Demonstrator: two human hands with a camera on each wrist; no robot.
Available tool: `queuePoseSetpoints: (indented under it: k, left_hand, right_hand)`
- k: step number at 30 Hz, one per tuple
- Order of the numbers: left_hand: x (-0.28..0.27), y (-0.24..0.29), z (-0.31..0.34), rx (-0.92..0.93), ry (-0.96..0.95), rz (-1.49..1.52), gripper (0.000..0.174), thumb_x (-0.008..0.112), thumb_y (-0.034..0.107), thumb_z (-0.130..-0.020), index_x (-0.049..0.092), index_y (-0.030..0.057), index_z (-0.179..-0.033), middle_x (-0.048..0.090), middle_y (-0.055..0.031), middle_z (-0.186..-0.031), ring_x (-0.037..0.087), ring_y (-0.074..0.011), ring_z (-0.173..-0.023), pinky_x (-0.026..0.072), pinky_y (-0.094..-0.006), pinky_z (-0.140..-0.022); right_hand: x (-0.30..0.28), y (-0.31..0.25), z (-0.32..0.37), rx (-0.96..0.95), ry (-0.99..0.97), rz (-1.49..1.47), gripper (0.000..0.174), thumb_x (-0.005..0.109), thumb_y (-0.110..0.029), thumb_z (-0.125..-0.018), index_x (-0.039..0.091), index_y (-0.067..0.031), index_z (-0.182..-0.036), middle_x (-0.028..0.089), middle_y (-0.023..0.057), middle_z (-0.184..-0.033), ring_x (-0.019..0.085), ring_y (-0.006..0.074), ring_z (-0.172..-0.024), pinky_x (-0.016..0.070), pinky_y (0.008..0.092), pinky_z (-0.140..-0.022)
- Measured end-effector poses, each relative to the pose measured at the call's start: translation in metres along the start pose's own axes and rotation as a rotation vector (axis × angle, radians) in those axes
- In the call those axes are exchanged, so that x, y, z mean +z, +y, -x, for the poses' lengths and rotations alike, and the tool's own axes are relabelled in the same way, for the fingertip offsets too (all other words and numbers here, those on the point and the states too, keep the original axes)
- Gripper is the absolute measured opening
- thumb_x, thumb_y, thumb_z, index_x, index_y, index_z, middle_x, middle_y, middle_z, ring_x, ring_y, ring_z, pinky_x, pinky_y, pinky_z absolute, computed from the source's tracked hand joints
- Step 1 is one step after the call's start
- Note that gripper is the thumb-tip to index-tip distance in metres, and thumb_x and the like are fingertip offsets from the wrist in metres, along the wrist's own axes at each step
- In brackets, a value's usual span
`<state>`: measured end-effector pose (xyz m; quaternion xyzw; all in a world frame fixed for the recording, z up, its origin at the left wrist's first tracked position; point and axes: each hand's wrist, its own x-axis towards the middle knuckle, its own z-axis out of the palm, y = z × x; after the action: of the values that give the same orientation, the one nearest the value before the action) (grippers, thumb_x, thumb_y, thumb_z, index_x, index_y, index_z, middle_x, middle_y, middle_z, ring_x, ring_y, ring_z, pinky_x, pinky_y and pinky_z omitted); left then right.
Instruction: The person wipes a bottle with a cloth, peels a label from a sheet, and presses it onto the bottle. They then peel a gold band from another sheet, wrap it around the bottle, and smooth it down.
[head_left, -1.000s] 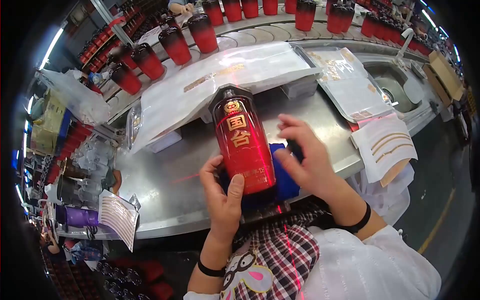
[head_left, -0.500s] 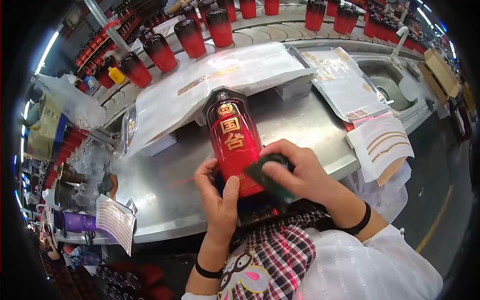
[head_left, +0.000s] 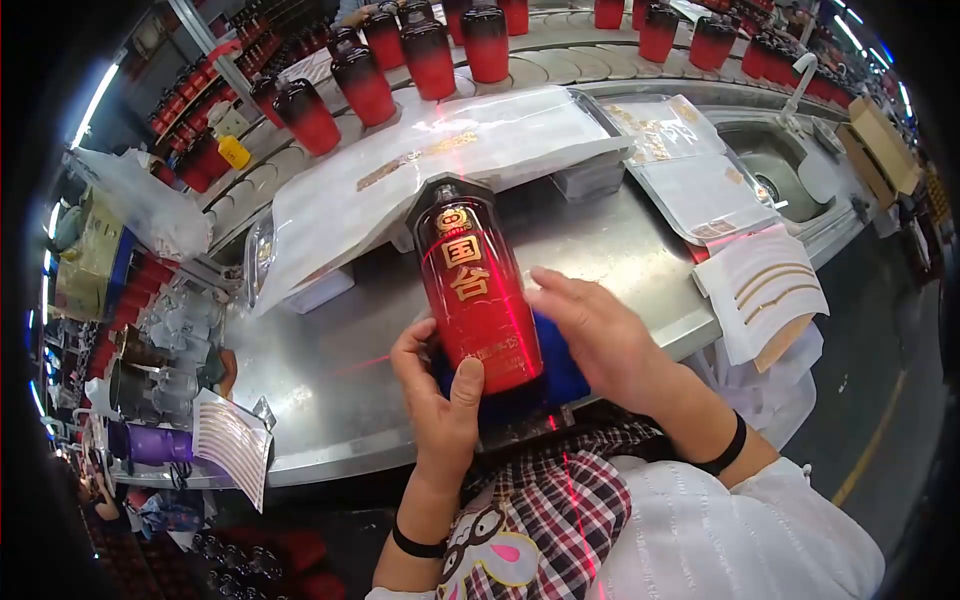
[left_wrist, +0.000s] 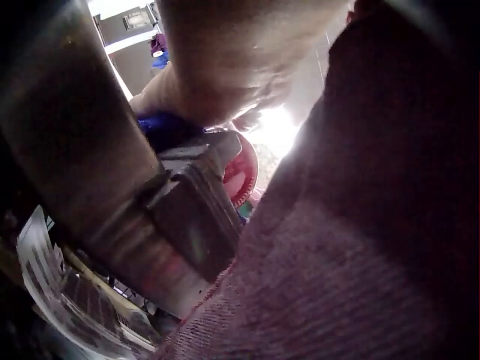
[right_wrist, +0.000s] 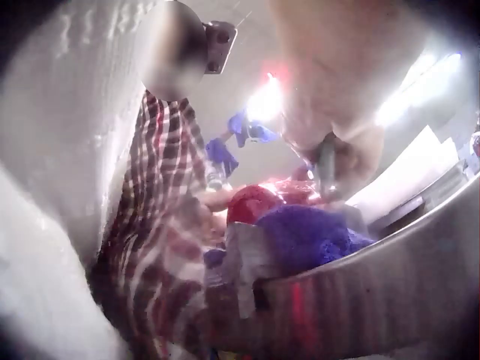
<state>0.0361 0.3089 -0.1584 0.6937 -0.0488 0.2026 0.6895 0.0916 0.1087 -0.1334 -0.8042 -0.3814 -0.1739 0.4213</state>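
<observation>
A glossy red-to-black glass bottle (head_left: 462,265) with gold characters lies tilted in front of the body, neck pointing away, over a blue cloth (head_left: 565,365). My left hand (head_left: 440,400) holds its lower left side, thumb on the front face and fingers around the edge. Just off the bottle's right side is my right hand (head_left: 608,340), slightly blurred, back of the hand up. In the right wrist view that hand pinches a flat dark green scraper (right_wrist: 328,166); from the head its fingers hide it. Faint smaller lettering shows low on the bottle, near the left thumb.
White sheets (head_left: 430,160) cover a raised stand behind the bottle on the steel table (head_left: 330,400). A tray of decal sheets (head_left: 680,170) and a sink (head_left: 770,165) are at right. Strip sheets (head_left: 765,290) overhang the right edge. Red bottles (head_left: 360,85) line the conveyor (head_left: 560,68) behind.
The right hand came in with the green scraper over the bottle's lower right, then drew back right. The left hand keeps its hold. Conveyor bottles shifted right.
</observation>
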Motion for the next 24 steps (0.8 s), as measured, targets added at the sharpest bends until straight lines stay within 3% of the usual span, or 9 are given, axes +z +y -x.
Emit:
queuePoseSetpoints:
  k: [1, 2, 5, 24]
  left_hand:
    - [0.0001, -0.0005, 0.0001, -0.004, 0.006, 0.004, 0.059, 0.066, 0.03, -0.095, 0.035, -0.0002, -0.136, 0.044, -0.0145, -0.133, 0.044, -0.0231, -0.124, 0.0317, -0.0381, -0.11]
    - [-0.0003, -0.0009, -0.0001, -0.002, 0.0, 0.0, 0.06, 0.066, 0.03, -0.095, 0.035, -0.0002, -0.136, 0.044, -0.0146, -0.133, 0.043, -0.0231, -0.124, 0.0317, -0.0381, -0.11]
    - [-0.0021, -0.0013, -0.0002, -0.009, -0.01, 0.004, 0.06, 0.066, 0.03, -0.095, 0.035, -0.0001, -0.136, 0.044, -0.0148, -0.134, 0.043, -0.0231, -0.124, 0.0317, -0.038, -0.11]
    - [-0.003, 0.0007, -0.0003, -0.023, -0.017, 0.026, 0.057, 0.065, 0.028, -0.095, 0.035, -0.0003, -0.135, 0.046, -0.014, -0.131, 0.044, -0.0222, -0.122, 0.0324, -0.0375, -0.109]
  right_hand:
    - [0.0045, 0.0021, 0.0019, -0.059, -0.026, 0.024, 0.051, 0.058, 0.006, -0.085, 0.055, -0.0069, -0.135, 0.055, 0.0249, -0.132, 0.057, 0.0376, -0.119, 0.0482, 0.0411, -0.1]
    - [0.0005, -0.0008, 0.002, -0.083, -0.112, 0.068, 0.06, 0.056, 0.007, -0.084, 0.053, -0.0146, -0.14, 0.048, 0.0266, -0.14, 0.052, 0.0416, -0.125, 0.0455, 0.0413, -0.105]
    - [-0.0032, -0.0051, -0.001, -0.148, -0.154, 0.108, 0.061, 0.059, 0.005, -0.082, 0.054, -0.0177, -0.139, 0.045, 0.0264, -0.143, 0.052, 0.0422, -0.125, 0.0465, 0.0428, -0.103]
    - [0.0018, -0.0022, 0.0052, -0.167, -0.115, 0.129, 0.061, 0.063, 0.004, -0.076, 0.059, -0.0176, -0.133, 0.044, 0.0276, -0.143, 0.054, 0.0415, -0.122, 0.0472, 0.045, -0.102]
